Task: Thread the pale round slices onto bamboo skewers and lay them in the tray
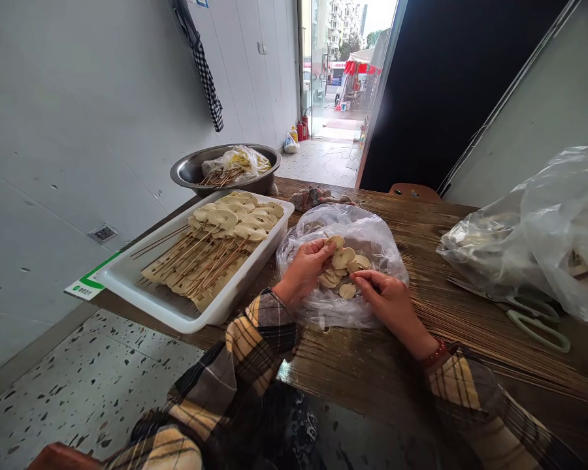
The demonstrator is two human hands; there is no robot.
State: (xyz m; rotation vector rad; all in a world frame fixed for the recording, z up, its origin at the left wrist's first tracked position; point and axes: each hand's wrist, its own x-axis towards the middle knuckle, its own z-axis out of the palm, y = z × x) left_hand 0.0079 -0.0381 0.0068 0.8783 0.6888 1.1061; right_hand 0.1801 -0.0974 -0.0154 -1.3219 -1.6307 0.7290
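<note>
Pale round slices [343, 258] are positioned above the open plastic bag [379, 236]. Left hand [300, 273]: grip closed on them. Right hand [391, 301]: grip narrow, fingertips pinched beside them; contents indeterminable. Completed: skewered slices [225, 219] in the white tray [147, 307]. Remaining: loose slices [329, 281] in the bag, bare sticks [463, 329] on the bench [333, 356].

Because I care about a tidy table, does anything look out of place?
Perhaps the crumpled cloth: it lies just behind the plastic bag with pale slices, untidily close to what looks like food.
</note>
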